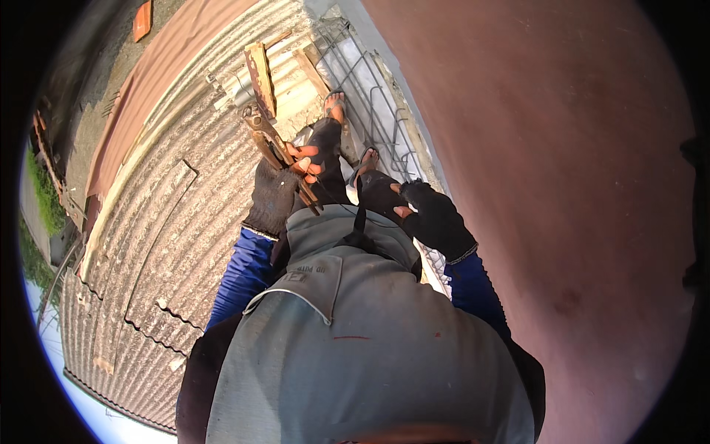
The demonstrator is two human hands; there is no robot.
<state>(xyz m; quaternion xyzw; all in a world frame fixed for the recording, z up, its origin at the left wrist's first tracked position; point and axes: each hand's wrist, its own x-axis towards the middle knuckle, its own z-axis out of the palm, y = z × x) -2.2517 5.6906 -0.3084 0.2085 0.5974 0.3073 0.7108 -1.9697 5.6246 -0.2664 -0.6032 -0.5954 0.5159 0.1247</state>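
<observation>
My left hand (275, 185), in a grey fingerless work glove, is wrapped round a rusty pair of pincers (260, 133). Their jaws point up and away, and the handles stick out below my bare fingers. My right hand (438, 218) wears a dark glove of the same kind and hangs by my right thigh. Its bare fingertips curl inward; whether something lies in the palm is hidden. Between both hands hangs the front of my grey shirt (355, 296), with dark trousers below it.
Corrugated roofing (185, 229) spreads out on the left. Wood pieces (260, 78) lie ahead of my sandalled feet (367, 159). A bent steel rebar cage (377, 103) runs along the reddish-brown wall (577, 185), which rises close on my right. Ground shows below the roof at far left.
</observation>
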